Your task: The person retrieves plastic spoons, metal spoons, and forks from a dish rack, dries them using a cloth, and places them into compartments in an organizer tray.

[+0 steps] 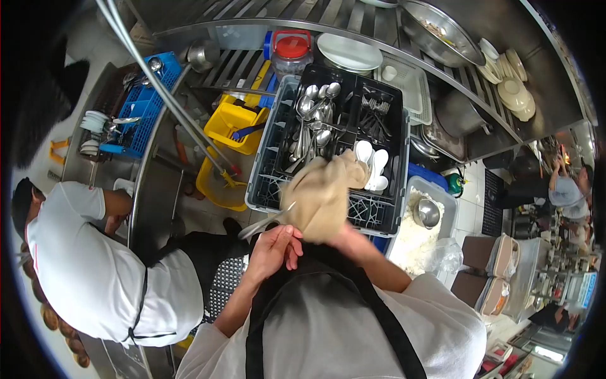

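A beige cloth (319, 196) hangs blurred in front of me, over the near part of a black cutlery tray (344, 136). My left hand (276, 247) is closed on thin metal cutlery (255, 227) that sticks out to the left and up against the cloth. My right hand (344, 243) is at the cloth's lower right, its fingers hidden behind the fabric. Inside the tray lie metal spoons (309, 110) at the left, forks (375, 120) at the upper right and white spoons (377, 165) right of the cloth. The tray rests on a grey crate (257, 183).
At the left, a co-worker in a white shirt (95, 252) bends over a metal counter (148, 164). Yellow buckets (230, 126) stand left of the crate. A tub of white grains (420, 237) with a metal bowl (427, 213) is at the right. Metal shelves (315, 25) run above.
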{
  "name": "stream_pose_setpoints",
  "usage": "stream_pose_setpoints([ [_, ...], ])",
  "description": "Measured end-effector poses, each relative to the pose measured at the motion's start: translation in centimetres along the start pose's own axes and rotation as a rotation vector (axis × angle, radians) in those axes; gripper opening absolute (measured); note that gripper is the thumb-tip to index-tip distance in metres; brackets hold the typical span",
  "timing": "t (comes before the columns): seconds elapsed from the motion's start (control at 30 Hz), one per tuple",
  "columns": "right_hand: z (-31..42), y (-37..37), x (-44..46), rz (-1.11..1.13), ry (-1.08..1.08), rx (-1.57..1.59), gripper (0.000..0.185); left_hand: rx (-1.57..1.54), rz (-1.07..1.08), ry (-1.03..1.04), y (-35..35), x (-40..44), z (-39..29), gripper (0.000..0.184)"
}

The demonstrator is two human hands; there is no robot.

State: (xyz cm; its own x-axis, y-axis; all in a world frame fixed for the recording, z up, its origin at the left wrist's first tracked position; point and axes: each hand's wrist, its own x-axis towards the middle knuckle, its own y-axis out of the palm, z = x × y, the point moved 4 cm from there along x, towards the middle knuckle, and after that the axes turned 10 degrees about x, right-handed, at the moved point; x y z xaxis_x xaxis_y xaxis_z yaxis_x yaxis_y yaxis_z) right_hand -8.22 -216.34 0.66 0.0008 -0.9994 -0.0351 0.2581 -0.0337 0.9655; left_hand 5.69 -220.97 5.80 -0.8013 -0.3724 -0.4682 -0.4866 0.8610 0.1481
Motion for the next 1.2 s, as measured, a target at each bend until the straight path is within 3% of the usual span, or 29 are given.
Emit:
stream_pose_setpoints([
  [0.07, -3.0, 3.0, -1.2, 0.385, 0.212, -0.160, 0.029, 0.086, -0.009, 0.005, 0.4, -0.6, 0.2, 0.035],
  [0.13, -1.5, -3.0, -1.2, 0.069, -0.118, -0.923, 0.022, 0.243, -0.007, -0.008, 1.0, -2.5, -0.3, 0.034],
  [0.2, 3.8, -2.5, -1.6, -0.350, -0.332, -0.645, 0.020, 0.189, -0.158, -0.083, 0.7, -3.9, -0.1, 0.034],
  [0.23, 5.1, -1.5, -2.1, -0.409, -0.248, -0.120, 0.022, 0.138, -0.298, -0.151, 0.4, -4.3, 0.0, 0.036],
  [0.3, 6.6, 0.4, -2.2, -0.418, -0.183, 0.074, 0.025, -0.214, -0.555, -0.003, 0.6, -3.7, -0.9, 0.039],
  [0.33, 6.6, -0.5, -2.2, -0.416, -0.174, 0.075, 0.025, -0.197, -0.521, 0.071, 0.7, -3.2, -0.5, 0.038],
  [0.4, 6.9, -0.7, -1.7, -0.104, -0.125, 0.077, 0.034, -0.185, -0.486, 0.151, 0.9, -2.7, 0.3, 0.036],
  [0.43, 6.9, -0.5, -1.8, -0.100, -0.122, 0.073, 0.034, -0.184, -0.482, 0.161, 0.9, -2.8, 0.5, 0.034],
  [0.5, 5.7, 0.5, -1.6, -0.226, -0.107, -0.010, 0.028, -0.176, -0.482, 0.182, 1.1, -2.5, 0.4, 0.032],
  [0.53, 4.1, 1.3, -1.9, -0.470, -0.096, 0.302, 0.025, -0.180, -0.547, 0.178, 1.3, -2.6, 0.4, 0.030],
  [0.57, 2.2, 1.2, -2.2, -0.469, -0.094, 0.304, 0.025, -0.184, -0.612, 0.174, 1.4, -2.6, 0.5, 0.029],
  [0.63, -1.9, 4.1, -2.8, 0.188, 0.326, -0.128, 0.021, -0.150, -0.577, 0.212, 2.8, -1.9, 0.3, 0.027],
  [0.67, -1.5, 3.8, -2.8, 0.190, 0.323, -0.124, 0.021, -0.139, -0.570, 0.208, 2.9, -1.9, 0.1, 0.027],
  [0.7, 0.6, 4.5, -1.8, 0.006, 0.261, -0.340, 0.028, -0.135, -0.571, 0.213, 2.5, -1.7, -0.1, 0.027],
  [0.77, 1.7, -8.5, 2.3, -0.178, -0.061, -0.560, 0.033, -0.135, -0.647, 0.182, 1.3, -2.1, 0.1, 0.026],
  [0.8, 4.2, -4.1, 2.5, -0.663, -0.088, -0.132, 0.033, -0.143, -0.696, 0.163, 0.8, -2.3, -0.6, 0.025],
  [0.83, 6.5, -6.7, 4.5, -0.617, -0.137, -0.532, 0.035, -0.131, -0.696, 0.176, -0.1, -2.2, -0.6, 0.024],
  [0.9, 10.7, -8.1, 6.5, -0.621, -0.242, -0.921, 0.035, -0.094, -0.699, 0.208, -2.2, -1.9, -1.0, 0.023],
  [1.1, 15.6, -1.7, 6.1, -0.624, -0.672, -1.603, 0.034, -0.056, -0.967, 0.279, -12.9, -1.7, -2.9, 0.023],
  [1.2, 16.4, -3.2, 12.5, -0.708, -0.587, -2.038, 0.034, -0.092, -1.020, 0.426, -19.4, 1.0, -6.6, 0.025],
])
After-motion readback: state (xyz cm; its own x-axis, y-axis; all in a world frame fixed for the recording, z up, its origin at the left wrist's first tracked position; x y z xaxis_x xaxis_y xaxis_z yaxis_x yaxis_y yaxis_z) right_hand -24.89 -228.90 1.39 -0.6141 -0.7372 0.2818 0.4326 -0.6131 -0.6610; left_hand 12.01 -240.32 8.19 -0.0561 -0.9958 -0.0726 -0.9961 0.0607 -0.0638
